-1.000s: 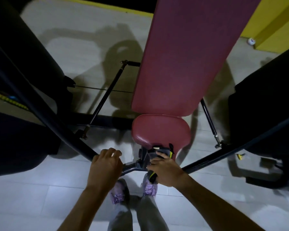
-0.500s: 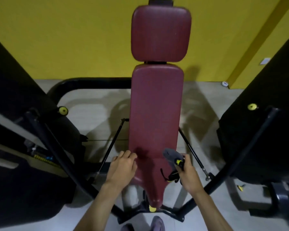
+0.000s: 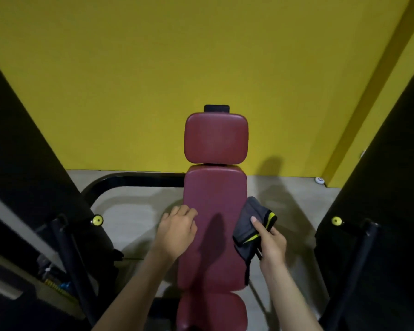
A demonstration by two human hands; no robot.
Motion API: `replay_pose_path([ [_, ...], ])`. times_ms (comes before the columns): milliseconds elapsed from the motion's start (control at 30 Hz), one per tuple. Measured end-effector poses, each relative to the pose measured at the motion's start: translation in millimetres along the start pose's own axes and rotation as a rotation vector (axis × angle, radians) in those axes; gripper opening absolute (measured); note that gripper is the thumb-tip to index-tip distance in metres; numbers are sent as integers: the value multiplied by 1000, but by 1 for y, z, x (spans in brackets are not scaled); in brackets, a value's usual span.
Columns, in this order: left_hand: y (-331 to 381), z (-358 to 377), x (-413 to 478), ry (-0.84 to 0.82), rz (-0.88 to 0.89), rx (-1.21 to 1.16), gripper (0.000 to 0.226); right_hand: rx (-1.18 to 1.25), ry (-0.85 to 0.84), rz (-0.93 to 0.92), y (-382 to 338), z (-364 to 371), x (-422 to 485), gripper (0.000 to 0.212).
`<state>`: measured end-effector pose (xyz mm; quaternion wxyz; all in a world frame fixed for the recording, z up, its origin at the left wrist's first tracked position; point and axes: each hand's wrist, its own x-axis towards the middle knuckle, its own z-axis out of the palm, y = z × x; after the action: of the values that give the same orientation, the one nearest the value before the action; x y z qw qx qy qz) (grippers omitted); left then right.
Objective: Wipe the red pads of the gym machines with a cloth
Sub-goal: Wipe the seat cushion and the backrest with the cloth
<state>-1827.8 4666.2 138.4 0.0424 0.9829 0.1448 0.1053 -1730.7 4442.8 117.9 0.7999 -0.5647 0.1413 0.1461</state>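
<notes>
Right hand (image 3: 271, 244): gripped grey cloth (image 3: 250, 217), held against back pad's (image 3: 214, 206) right edge.
Left hand (image 3: 177, 232): rested on opposite edge; grasp unclear.

Straight ahead of you the back pad (image 3: 214, 225) stands upright between two machine housings, one on your left (image 3: 26, 163) and one on your right (image 3: 387, 175). The head pad (image 3: 216, 138) sits directly above it, and the seat pad (image 3: 212, 311) lies below it, nearest you. Your left hand (image 3: 176, 229) rests on the back pad's left edge. Your right hand (image 3: 271, 242) holds the cloth (image 3: 251, 220) at its right edge. Behind the pads the floor (image 3: 139, 206) runs back to the wall (image 3: 153, 68).
</notes>
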Motion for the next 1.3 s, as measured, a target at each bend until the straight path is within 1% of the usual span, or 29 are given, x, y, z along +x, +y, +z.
replay_pose_path([
  [67,-1,-14,20,16,-1,-20,31,107,-6,34,-17,17,8,26],
  [167,-10,-32,52,42,0,-24,36,162,-23,-41,-45,47,26,30],
  [300,-27,-50,103,97,-1,-13,39,66,-87,-233,-87,98,61,34],
  [367,-35,-56,133,124,6,-38,43,3,-87,-366,-110,128,84,31],
  [433,-45,-54,163,149,9,-41,51,-77,-55,-527,-134,160,106,26],
  [500,-55,-49,192,190,18,-36,61,-205,20,-729,-151,189,130,22],
  [567,-64,-40,214,200,22,-47,69,-420,48,-902,-163,220,155,25],
  [633,-70,-28,226,195,22,-80,77,-700,13,-1022,-170,254,175,36],
  [667,-73,-22,229,195,30,-98,81,-866,-30,-1088,-169,270,182,41],
  [733,-77,-13,231,182,42,-142,90,-1197,-113,-1266,-157,302,188,41],
  [767,-78,-9,233,173,39,-171,94,-1284,-123,-1341,-148,316,188,38],
  [867,-79,1,236,172,17,-248,97,-1245,-137,-1431,-129,354,179,22],
  [933,-80,5,239,179,9,-279,100,-1288,-186,-1540,-125,359,185,20],
  [967,-80,6,240,183,10,-290,103,-1314,-215,-1574,-129,355,190,19],
  [1033,-81,4,242,196,14,-331,107,-1334,-238,-1581,-143,337,199,25],
  [1067,-80,1,242,201,15,-362,106,-1330,-193,-1564,-151,323,204,27],
  [1100,-79,-1,242,206,22,-393,105,-1321,-94,-1537,-159,308,211,25],
  [1167,-79,-2,242,214,42,-442,100,-1293,140,-1393,-174,279,225,23],
  [1200,-78,-3,242,214,47,-456,98,-1271,206,-1310,-179,272,227,23],
  [1233,-78,-4,242,213,50,-463,97,-1254,231,-1270,-180,271,227,22],
  [1300,-77,-4,242,215,53,-471,96,-1245,182,-1330,-170,290,217,20],
])
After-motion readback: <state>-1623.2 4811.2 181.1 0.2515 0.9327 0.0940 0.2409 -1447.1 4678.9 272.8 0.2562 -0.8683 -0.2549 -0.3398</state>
